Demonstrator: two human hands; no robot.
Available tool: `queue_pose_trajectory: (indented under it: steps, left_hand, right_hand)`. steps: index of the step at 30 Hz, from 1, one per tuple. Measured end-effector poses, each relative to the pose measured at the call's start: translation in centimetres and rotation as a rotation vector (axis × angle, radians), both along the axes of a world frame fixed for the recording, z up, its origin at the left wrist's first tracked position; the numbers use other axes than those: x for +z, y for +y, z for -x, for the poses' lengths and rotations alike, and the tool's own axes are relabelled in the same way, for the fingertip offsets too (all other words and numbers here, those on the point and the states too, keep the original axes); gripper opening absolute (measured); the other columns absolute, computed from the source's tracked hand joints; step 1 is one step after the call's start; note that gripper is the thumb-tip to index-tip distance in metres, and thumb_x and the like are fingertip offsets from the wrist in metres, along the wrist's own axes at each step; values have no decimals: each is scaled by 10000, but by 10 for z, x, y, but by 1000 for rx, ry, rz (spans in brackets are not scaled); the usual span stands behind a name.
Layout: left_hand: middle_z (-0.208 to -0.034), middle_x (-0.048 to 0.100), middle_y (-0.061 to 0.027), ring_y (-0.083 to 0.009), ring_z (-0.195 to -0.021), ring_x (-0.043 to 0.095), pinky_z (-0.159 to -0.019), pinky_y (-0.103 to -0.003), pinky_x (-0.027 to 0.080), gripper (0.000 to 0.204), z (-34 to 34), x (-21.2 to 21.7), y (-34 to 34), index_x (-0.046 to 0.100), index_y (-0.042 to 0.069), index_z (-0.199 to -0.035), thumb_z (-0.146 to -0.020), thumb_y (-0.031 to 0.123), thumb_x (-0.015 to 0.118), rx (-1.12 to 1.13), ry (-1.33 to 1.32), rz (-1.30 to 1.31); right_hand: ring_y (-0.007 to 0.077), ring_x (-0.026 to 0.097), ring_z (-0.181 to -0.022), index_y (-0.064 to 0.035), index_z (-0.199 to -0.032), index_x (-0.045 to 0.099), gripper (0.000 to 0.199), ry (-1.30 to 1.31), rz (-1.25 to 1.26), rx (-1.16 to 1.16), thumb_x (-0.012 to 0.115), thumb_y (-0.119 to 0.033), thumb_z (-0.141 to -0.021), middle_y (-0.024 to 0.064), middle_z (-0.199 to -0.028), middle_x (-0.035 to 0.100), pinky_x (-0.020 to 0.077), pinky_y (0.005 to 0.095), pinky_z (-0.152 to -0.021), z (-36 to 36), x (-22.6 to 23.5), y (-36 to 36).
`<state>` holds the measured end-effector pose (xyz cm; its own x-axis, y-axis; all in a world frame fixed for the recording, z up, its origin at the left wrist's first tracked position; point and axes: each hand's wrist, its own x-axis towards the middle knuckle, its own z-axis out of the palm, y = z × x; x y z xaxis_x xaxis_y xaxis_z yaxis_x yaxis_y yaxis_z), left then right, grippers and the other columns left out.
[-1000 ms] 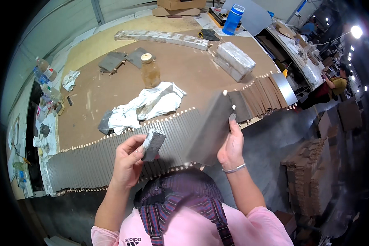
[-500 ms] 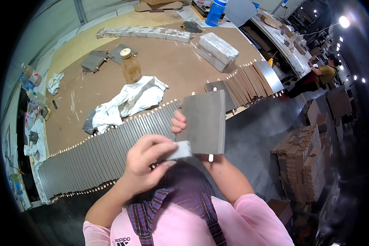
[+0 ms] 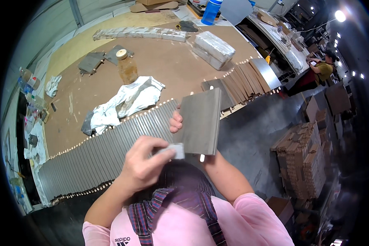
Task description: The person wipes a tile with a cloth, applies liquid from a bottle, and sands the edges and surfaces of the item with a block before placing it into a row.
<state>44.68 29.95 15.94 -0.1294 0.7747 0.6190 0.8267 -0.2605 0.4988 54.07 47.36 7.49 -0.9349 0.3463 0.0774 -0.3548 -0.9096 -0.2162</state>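
My right hand [image 3: 176, 121] grips a flat grey wooden panel [image 3: 201, 121] with pale dowel pegs at its ends. The hand passes behind it, with only fingertips curling round its left edge. Between the fingers and thumb of my left hand [image 3: 145, 162] is a small pale grey sanding block [image 3: 178, 150]. That block sits close to the panel's lower left corner; whether they touch I cannot tell. A long row of similar grey panels [image 3: 94, 151], standing on edge with dowels showing, runs along the near table edge to the left of the panel.
On the brown-topped table [image 3: 82, 86] lie a white cloth [image 3: 129, 100], a jar of amber liquid [image 3: 127, 69], and a wrapped block [image 3: 214, 49]. Brown panels [image 3: 244, 82] stand at the right edge. Stacked cardboard [image 3: 301, 164] stands on the floor; a person [image 3: 320, 71] is farther off.
My left hand and the sanding block have shifted slightly left, away from the panel's middle. The panel has tilted a little in my right hand. The view has moved slightly.
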Motion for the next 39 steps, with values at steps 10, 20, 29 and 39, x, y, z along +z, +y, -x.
queue_pose_trajectory:
  steps: [10,20,29,39]
  left_hand:
    - [-1086,617,-101,-168,-1045,580,-958,-309,440,337,-7,-7,-6,607,-59,-1110,-802,26,715,-127,-1371,48]
    - [-1100,596,-103,-170,-1027,572,-945,-311,429,355,-7,-17,-9,605,-45,-1090,-782,80,732,-82,-1342,23]
    - [-982,624,-133,-265,-814,620,-685,-343,507,363,-8,-6,-11,680,41,-987,-639,-5,770,4,-197,-26]
    - [-936,621,-123,-277,-790,618,-665,-366,513,345,-2,-10,-17,679,44,-935,-607,-51,730,27,16,-23]
  right_hand:
    - [279,625,-960,-7,-1195,535,616,-690,-256,-142,402,-560,-960,147,-1050,601,572,441,-772,1,15,-5]
    - [374,604,-1071,-41,-1342,463,813,-372,-168,11,166,-684,-944,213,-1227,571,514,493,-916,1,45,-16]
    - [422,576,-1101,-50,-1370,444,763,-314,-180,55,144,-625,-966,192,-1275,550,513,521,-903,4,45,-12]
    - [445,531,-1158,-61,-1401,417,789,-264,-126,67,164,-655,-948,196,-1303,532,469,575,-936,4,47,-6]
